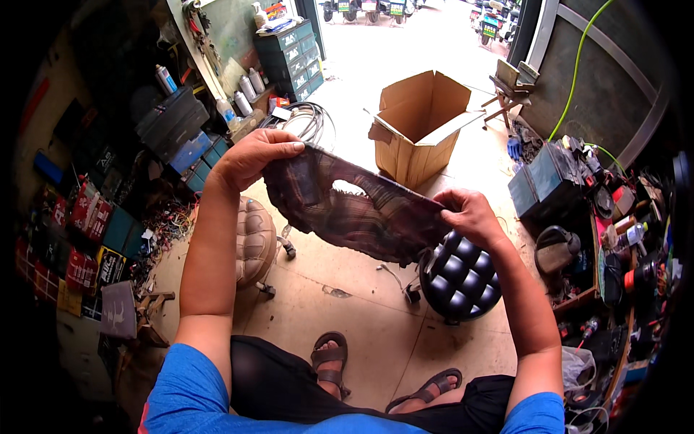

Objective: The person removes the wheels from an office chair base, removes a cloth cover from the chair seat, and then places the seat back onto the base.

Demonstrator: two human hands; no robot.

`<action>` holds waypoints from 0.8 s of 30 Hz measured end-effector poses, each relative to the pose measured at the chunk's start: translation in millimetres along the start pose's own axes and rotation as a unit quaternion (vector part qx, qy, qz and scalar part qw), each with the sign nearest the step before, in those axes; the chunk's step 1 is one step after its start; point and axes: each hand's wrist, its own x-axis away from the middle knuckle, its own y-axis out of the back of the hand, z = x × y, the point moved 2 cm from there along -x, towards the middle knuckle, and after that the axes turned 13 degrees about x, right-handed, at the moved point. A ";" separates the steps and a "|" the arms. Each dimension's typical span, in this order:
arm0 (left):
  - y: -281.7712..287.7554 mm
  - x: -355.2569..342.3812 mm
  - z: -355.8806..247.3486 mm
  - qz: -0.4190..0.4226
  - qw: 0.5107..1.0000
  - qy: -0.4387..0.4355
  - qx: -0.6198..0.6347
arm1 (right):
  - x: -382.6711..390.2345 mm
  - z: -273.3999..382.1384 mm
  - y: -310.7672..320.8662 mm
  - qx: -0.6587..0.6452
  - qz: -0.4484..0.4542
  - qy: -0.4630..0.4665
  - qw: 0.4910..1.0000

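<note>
A dark plaid cloth (340,220) with a ragged lower edge hangs stretched between my two hands, in front of my knees. Through a hole in its upper middle the light floor shows. My left hand (249,155) pinches the upper left corner, thumb lying on top. At the upper right end, lower than the left, my right hand (473,215) grips the cloth between thumb and fingers. Beneath the cloth's right end is a black tufted round stool (466,278). A brown padded stool (253,242) stands by my left forearm, partly hidden.
An open cardboard box (405,155) stands beyond the cloth. Drawer cabinets (293,61), coiled cable (311,119) and spray cans line the left. Along the right are a crowded tool bench (603,267), a teal metal box (542,184) and a small wooden stand (510,90).
</note>
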 end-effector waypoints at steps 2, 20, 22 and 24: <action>1.5 -0.9 1.5 0.010 1.000 -0.015 -0.026 | -0.6 -0.3 -4.4 0.221 -0.078 0.044 0.971; -119.3 -25.4 69.3 0.175 0.984 -0.017 -0.011 | -35.3 99.8 -35.9 -0.421 0.028 0.019 0.906; -129.3 -32.3 81.5 0.185 0.974 -0.079 -0.100 | -28.3 114.2 -44.6 -0.431 0.072 0.029 0.899; -132.3 -30.1 80.0 0.165 0.979 -0.100 -0.061 | -31.5 114.3 -46.4 -0.390 0.072 0.069 0.915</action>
